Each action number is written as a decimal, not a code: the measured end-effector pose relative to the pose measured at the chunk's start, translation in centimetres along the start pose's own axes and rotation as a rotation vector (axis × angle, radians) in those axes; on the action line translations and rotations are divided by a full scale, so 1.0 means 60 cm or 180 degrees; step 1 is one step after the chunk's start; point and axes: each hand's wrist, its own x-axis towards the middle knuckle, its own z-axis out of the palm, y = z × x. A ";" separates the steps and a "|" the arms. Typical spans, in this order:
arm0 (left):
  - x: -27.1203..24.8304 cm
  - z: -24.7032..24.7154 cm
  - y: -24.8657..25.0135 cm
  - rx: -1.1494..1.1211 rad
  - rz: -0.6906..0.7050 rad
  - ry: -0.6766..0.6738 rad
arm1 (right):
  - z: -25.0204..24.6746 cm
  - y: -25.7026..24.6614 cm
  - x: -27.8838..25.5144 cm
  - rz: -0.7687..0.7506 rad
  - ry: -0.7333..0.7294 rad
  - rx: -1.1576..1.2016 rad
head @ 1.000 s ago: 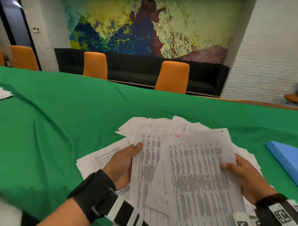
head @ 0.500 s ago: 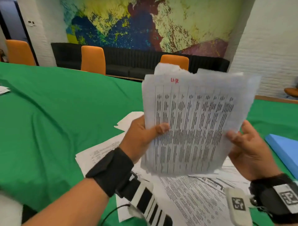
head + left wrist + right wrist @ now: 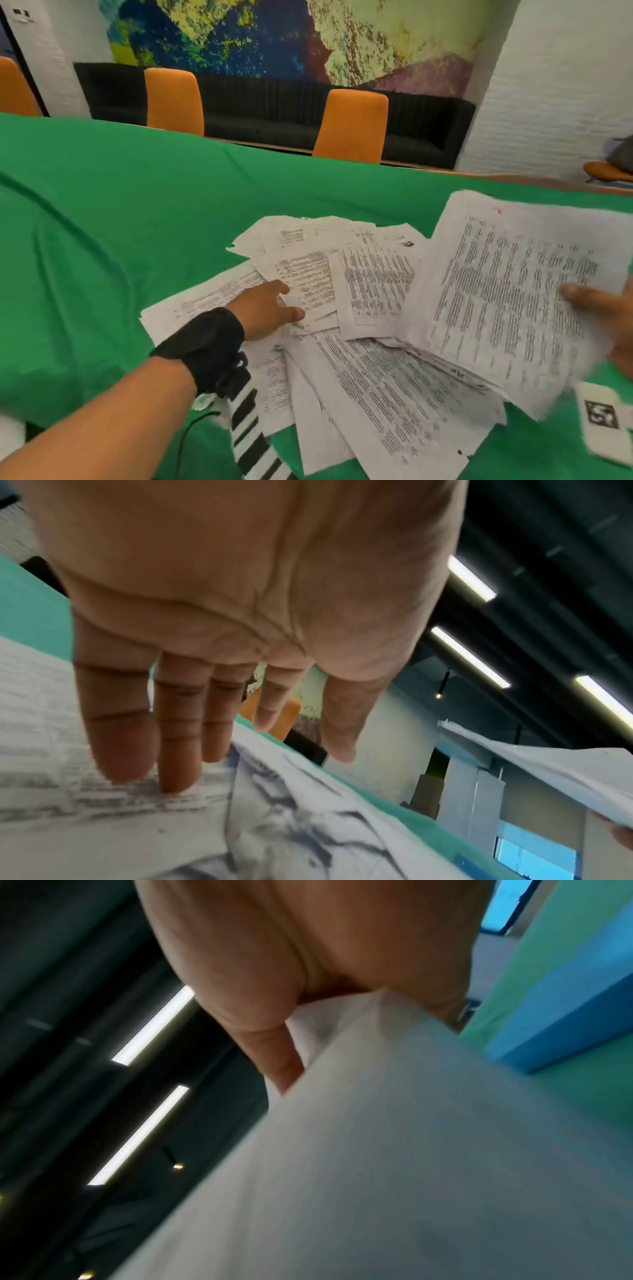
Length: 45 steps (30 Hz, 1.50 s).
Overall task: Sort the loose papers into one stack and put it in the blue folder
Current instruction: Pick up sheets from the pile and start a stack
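White loose papers (image 3: 359, 308) fanned under left hand (image 3: 265, 313), fingers straight, pressing. Gathered stack (image 3: 513, 291) pinched in right hand (image 3: 613, 318). Blue folder (image 3: 561, 1007) just beyond right hand. Risk: one-sided pinch, limp sheets slipping out.

— Where are the loose papers (image 3: 359, 308) lying?

— They're sprawling, overlapping at odd angles, across the green cloth in the lower centre of the head view: white printed sheets.

— And the gathered stack (image 3: 507, 294)?

— It's hanging tilted at the right, above the pile.

— The blue folder (image 3: 565, 1010)?

— It's lying flat at the right wrist view's right edge.
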 end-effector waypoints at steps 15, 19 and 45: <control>0.132 0.045 0.131 0.0589 0.0232 0.0520 | 0.063 0.093 -0.091 0.1390 -0.0767 -0.0690; 0.176 0.068 0.170 -0.0831 -0.0274 0.0161 | 0.063 0.097 -0.089 0.1436 -0.0765 -0.0617; 0.240 -0.044 0.065 0.0809 -0.0227 -0.0013 | 0.061 0.096 -0.090 0.1499 -0.0802 -0.0527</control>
